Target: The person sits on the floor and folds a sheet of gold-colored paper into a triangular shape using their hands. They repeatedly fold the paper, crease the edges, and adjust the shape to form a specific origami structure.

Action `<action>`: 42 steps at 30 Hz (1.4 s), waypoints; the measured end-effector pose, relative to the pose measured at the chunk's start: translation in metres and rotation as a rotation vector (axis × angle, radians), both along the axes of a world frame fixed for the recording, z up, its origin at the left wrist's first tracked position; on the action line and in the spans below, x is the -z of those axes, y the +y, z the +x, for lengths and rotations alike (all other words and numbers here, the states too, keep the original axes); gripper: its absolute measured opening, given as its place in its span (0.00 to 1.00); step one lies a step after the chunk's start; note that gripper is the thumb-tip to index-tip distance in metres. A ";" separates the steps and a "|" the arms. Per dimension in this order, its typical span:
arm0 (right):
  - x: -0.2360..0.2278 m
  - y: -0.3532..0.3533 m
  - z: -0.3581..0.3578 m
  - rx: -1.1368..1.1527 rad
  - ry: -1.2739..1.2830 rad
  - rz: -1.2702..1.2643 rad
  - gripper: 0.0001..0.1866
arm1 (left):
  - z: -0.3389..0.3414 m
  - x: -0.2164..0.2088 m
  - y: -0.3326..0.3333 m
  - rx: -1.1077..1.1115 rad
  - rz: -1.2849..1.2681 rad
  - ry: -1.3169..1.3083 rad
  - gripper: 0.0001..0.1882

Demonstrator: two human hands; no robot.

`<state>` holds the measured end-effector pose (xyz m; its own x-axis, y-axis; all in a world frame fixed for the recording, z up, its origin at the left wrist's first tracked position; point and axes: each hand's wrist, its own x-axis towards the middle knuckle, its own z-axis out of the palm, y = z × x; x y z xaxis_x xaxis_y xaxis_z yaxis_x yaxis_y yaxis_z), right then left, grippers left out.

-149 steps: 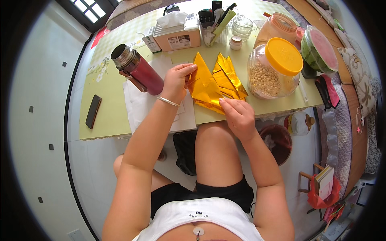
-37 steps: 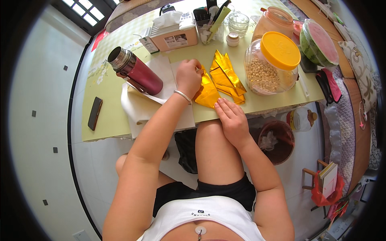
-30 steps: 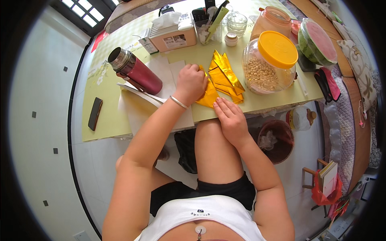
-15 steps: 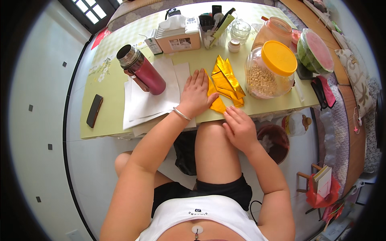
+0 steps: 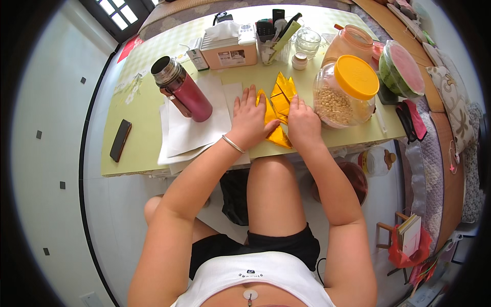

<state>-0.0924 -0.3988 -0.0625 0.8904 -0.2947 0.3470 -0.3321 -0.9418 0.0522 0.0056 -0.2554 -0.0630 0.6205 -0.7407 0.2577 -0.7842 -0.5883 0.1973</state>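
On the table's near edge lie folded pieces of shiny gold paper (image 5: pixel 281 102). My left hand (image 5: pixel 249 120) rests flat, fingers stretched out, over the left gold piece (image 5: pixel 279 138), its thumb reaching across that piece. Just to the right, my right hand (image 5: pixel 306 125) is on the other folded gold paper, its fingers close together and bent over the right part. The palm hides that side of the paper. A stack of white paper (image 5: pixel 194 140) lies left of my left hand, under a dark red thermos (image 5: pixel 192 100) with its top off.
A yellow-lidded jar (image 5: pixel 337 97) of pale beans stands close to my right hand. Behind are a tissue box (image 5: pixel 230 53), an organizer, glass cups and a small jar (image 5: pixel 299 61). A cut watermelon (image 5: pixel 401 69) sits far right; a phone (image 5: pixel 120 140) lies left.
My right hand has moved up and forward from the table's near edge onto the right folded gold paper. My left hand stays flat in about the same place.
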 end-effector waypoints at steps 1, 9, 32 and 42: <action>0.001 0.001 0.000 -0.003 -0.012 -0.006 0.28 | 0.000 -0.002 -0.001 0.001 -0.024 -0.002 0.46; 0.015 -0.006 -0.007 -0.064 -0.205 0.123 0.25 | 0.010 -0.014 -0.007 0.137 -0.388 0.074 0.36; -0.011 0.027 -0.040 -0.453 -0.502 0.075 0.17 | 0.029 -0.032 -0.025 -0.216 -1.249 1.212 0.21; -0.010 0.021 -0.057 -0.433 -0.624 0.883 0.20 | 0.048 -0.028 -0.008 -0.132 -1.307 1.466 0.08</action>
